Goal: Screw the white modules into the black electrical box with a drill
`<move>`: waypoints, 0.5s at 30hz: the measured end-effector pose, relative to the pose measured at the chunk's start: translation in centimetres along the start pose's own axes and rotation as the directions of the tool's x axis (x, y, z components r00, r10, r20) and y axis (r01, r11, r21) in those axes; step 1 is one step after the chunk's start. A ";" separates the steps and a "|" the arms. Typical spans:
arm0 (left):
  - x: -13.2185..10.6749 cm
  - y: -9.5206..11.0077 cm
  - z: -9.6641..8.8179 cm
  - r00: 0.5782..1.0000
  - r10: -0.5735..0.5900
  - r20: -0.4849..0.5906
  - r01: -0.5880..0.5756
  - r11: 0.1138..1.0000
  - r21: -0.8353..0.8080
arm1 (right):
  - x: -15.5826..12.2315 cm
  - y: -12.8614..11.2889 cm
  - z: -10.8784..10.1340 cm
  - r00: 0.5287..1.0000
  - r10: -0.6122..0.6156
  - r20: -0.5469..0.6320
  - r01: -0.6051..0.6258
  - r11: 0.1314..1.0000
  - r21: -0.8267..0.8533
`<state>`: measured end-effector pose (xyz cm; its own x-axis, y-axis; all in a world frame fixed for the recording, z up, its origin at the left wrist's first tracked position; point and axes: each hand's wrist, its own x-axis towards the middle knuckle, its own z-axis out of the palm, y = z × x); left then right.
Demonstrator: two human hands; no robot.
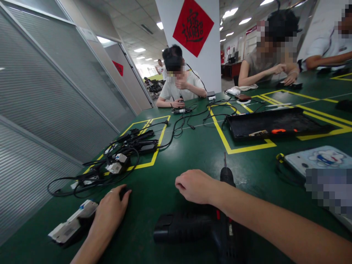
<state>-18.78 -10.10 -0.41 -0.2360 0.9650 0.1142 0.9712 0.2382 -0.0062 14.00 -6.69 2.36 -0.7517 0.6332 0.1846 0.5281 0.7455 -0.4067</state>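
Note:
My left hand (111,207) rests low over the table at the left, with its fingers curled. Something small and black (124,191) shows between its thumb and forefinger; its kind is unclear. Beside that wrist lies a white and black block-shaped device (73,223). My right hand (196,186) is closed, knuckles up, and its fingertips are turned under, so whatever they may hold is hidden. A black power drill (189,229) lies on its side beneath my right forearm, its thin bit (225,159) pointing away from me. My forearm covers part of the drill.
Black cables and white-capped devices (117,163) lie tangled inside yellow tape at the left. A black tray (275,126) with an orange-handled tool (279,131) stands at the right, near a cartoon-patterned case (324,157). Several people sit around the green table (187,146).

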 end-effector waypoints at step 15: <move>-1.2 1.1 -2.0 0.997 0.074 -0.026 -0.076 0.993 -0.090 | -0.2 -0.3 -0.6 0.999 0.015 0.043 -0.016 1.000 0.019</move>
<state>-17.36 -11.17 1.44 -0.1624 0.9768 0.1396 0.9854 0.1532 0.0740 14.26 -6.95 3.00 -0.7599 0.6348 0.1401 0.5324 0.7314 -0.4263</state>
